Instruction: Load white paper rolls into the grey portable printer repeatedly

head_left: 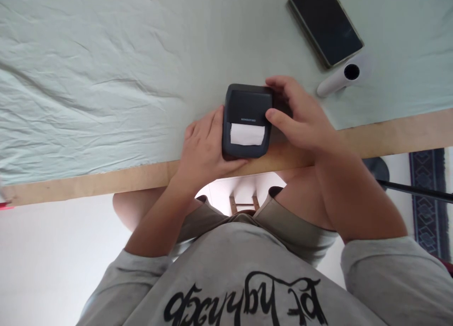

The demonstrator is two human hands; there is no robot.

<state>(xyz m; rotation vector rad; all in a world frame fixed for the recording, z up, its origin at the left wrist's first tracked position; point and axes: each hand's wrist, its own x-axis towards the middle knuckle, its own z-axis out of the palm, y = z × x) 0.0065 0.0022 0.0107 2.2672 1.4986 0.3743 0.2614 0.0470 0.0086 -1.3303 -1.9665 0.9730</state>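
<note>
A small dark grey label printer (247, 110) sits near the table's front edge, a strip of white paper (247, 134) showing in its slot. My left hand (201, 149) wraps the printer's left side and near corner, fingers closed against it. My right hand (297, 116) grips its right side, thumb on the top face and fingers curled over the far right corner.
A pale green cloth (106, 80) covers the table, with a bare wooden edge (88, 182) in front. A dark phone (324, 24) lies at the back right. Beside it lies a white tube (341, 78) with a dark open end.
</note>
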